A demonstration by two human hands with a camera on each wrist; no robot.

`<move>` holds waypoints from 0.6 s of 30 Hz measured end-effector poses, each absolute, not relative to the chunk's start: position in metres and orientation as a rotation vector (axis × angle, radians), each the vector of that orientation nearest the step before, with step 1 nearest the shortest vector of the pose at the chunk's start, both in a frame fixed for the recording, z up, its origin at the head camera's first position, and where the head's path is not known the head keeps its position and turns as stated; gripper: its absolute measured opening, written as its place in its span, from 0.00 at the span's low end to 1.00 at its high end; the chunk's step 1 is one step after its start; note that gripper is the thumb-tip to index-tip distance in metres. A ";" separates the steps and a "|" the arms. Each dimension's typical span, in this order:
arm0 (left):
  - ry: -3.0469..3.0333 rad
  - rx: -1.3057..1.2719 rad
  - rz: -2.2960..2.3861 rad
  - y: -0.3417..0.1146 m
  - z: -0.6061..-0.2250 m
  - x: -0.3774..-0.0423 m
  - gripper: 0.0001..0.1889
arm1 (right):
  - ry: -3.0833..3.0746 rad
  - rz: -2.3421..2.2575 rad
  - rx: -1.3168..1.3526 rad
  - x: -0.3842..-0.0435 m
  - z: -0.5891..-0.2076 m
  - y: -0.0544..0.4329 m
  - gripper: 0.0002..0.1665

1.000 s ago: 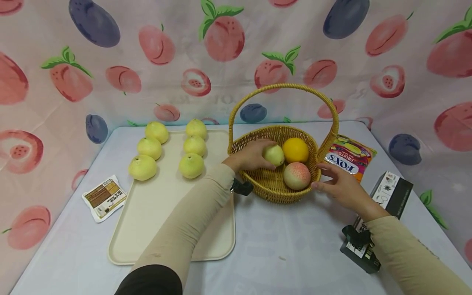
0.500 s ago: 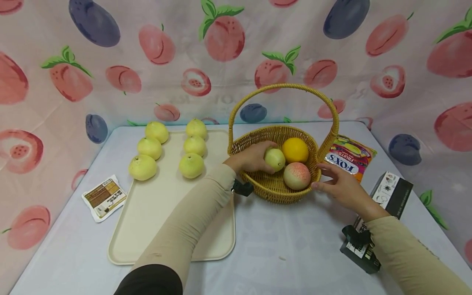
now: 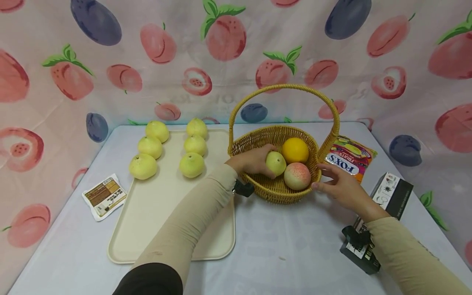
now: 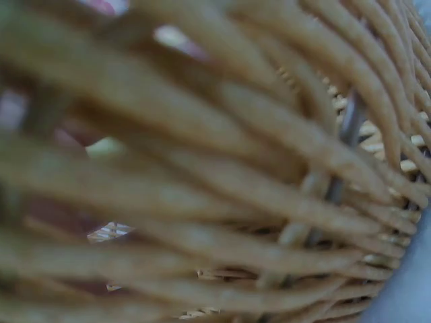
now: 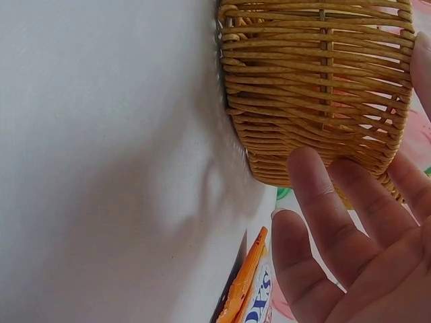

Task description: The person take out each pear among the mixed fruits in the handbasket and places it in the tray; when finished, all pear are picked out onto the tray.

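In the head view, my left hand point(image 3: 255, 161) reaches into the wicker basket point(image 3: 274, 198) from the left. Its fingers and thumb hold a round yellow-green fruit point(image 3: 276, 163), which lies close against a peach point(image 3: 297, 176) and an orange point(image 3: 295, 150). Woven strands of the basket fill the left wrist view, hiding most of that hand. My right hand point(image 3: 341, 184) is at the basket's right side, thumb by the rim. The right wrist view shows its fingers fairly straight, spread along the outer wicker, with fingertips right at it.
Left of the basket lies a beige tray point(image 3: 166, 221) with yellow-green fruits point(image 3: 191, 165) in two rows, the left row along its edge. A brown-and-white packet point(image 3: 105, 197) sits beyond the tray. A FOX'S candy bag point(image 3: 348, 157) and a black-and-white box point(image 3: 392, 196) are at right.
My left hand has shifted the yellow-green fruit slightly right and toward the front, closer to the peach. My right hand has stayed at the basket's side.
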State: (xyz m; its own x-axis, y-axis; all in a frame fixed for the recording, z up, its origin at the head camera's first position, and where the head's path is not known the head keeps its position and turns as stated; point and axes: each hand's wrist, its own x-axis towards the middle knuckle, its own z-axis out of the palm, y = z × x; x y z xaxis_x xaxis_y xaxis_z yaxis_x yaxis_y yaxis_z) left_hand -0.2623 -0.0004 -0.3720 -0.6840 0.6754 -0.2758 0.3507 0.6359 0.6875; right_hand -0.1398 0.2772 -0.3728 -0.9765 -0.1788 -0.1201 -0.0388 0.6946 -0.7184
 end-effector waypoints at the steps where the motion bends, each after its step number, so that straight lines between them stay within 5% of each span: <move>1: 2.340 0.808 0.828 0.000 -0.372 -0.263 0.46 | 2.724 -1.151 -0.179 -0.140 -0.373 0.277 0.49; 18: 2.413 0.838 1.111 -0.007 -0.367 -0.253 0.45 | 2.721 -1.127 -0.176 -0.140 -0.374 0.277 0.49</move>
State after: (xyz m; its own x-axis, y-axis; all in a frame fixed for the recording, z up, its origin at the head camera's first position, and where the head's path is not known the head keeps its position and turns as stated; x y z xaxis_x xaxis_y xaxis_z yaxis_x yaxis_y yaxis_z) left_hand -0.2531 -0.0074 -0.3672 -0.7621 0.6437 -0.0695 0.3657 0.5165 0.7742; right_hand -0.1397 0.2771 -0.3737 -0.9748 -0.1817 -0.1298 -0.0368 0.7040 -0.7093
